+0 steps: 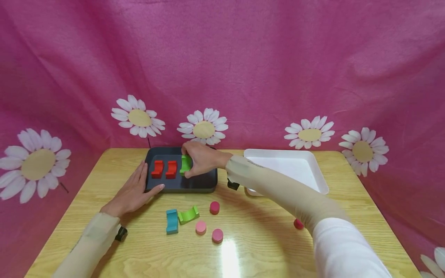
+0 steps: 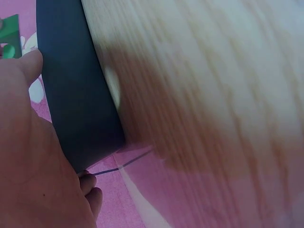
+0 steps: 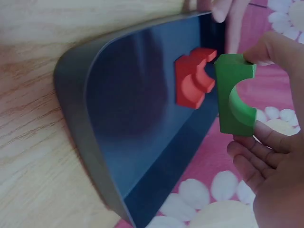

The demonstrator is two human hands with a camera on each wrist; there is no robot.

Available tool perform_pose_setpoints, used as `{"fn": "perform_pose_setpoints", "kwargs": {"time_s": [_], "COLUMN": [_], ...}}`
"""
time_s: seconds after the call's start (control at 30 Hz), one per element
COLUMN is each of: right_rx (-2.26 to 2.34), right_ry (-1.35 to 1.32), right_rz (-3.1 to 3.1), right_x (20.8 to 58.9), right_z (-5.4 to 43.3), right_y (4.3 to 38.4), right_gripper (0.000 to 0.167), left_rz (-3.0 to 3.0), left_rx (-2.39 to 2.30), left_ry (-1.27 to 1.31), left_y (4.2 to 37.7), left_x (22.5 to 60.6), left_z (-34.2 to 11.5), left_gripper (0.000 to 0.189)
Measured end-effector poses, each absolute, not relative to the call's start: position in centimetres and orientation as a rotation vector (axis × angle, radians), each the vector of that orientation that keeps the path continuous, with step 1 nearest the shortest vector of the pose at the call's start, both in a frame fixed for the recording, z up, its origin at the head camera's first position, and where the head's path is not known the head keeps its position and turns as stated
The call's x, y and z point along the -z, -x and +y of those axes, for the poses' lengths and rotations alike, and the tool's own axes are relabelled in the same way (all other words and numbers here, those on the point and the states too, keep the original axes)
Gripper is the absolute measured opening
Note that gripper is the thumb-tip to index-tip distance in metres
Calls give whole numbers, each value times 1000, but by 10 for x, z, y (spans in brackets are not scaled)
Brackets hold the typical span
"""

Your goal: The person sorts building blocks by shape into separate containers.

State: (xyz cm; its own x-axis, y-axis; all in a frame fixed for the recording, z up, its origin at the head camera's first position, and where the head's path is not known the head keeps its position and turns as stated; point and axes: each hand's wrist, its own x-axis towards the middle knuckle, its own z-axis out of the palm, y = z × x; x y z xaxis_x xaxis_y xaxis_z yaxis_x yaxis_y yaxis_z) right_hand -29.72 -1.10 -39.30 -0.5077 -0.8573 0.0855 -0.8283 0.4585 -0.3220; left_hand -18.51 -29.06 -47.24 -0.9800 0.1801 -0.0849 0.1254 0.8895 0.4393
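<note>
My right hand (image 1: 201, 157) pinches a green arch-shaped block (image 3: 222, 95) between thumb and fingertips, over the dark tray (image 1: 199, 188). Thumb and fingers sit at opposite ends of the block, its curved notch facing the palm in the right wrist view. Two red blocks (image 1: 157, 169) of the same notched shape stand side by side in the left half of the tray. At the tray's left end lies my left hand (image 1: 133, 192), fingers straight along the side wall and thumb at the front rim. In the left wrist view, that thumb touches the tray wall (image 2: 71, 90).
In front of the tray lie a blue notched block (image 1: 172, 222), a light green one (image 1: 189, 215) and several pink round pieces (image 1: 217, 235). A white tray (image 1: 283, 166) stands at the right, partly behind my right forearm. One red round piece (image 1: 298, 224) peeks out by that arm.
</note>
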Motion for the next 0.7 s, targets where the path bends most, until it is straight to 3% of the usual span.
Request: {"fn": "perform_pose_setpoints", "kwargs": {"time_s": [0.7], "right_rx": [503], "right_ry": [1355], "right_rz": [2581], "right_x": [445], "right_z": [-26], "right_y": [329], "right_gripper": [54], "left_rz": [2912], "left_rx": [-647], "left_ry": [-223], "left_y": [186], "left_x": [472], "left_z": [-290], "left_gripper": [119]}}
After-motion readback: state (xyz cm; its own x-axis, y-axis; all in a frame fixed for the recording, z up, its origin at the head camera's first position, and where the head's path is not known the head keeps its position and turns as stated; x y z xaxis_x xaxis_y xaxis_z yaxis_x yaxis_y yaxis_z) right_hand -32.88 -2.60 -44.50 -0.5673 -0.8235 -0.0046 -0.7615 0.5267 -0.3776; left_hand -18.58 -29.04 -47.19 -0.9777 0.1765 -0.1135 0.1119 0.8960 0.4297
